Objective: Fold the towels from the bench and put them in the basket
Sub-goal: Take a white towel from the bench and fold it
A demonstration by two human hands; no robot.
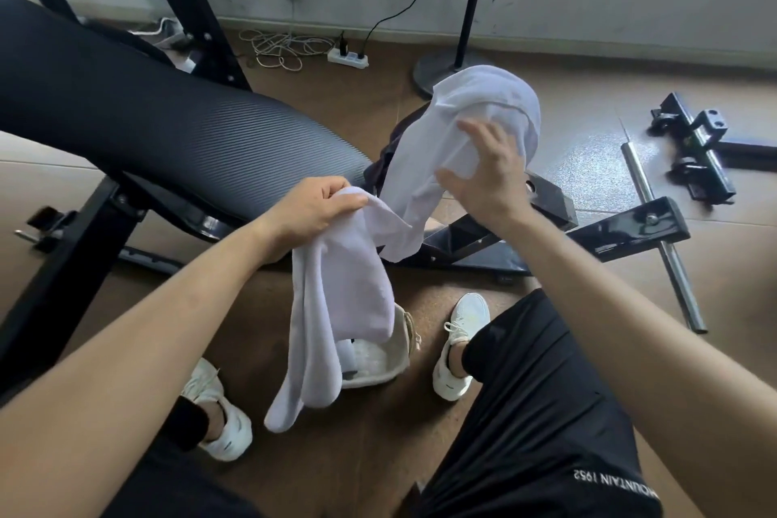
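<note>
A white towel [344, 299] hangs in the air between my hands, one end drooping toward the floor and the other end [475, 114] lifted up past the bench's foot. My left hand [313, 206] grips a bunched part of the towel beside the black padded bench [159, 126]. My right hand [483, 172] is raised against the towel's upper part with fingers spread; its grip is not plain. A small cream basket [401, 353] sits on the floor between my feet, partly hidden by the hanging towel. A dark cloth [380, 166] lies at the bench's end behind the towel.
The bench's black frame [622, 223] and a steel bar [660, 231] lie to the right. Loose black metal parts [693, 147] rest on the floor further right. A stand's round base [437, 71], a power strip [348, 57] and coiled cable [281, 48] sit near the wall.
</note>
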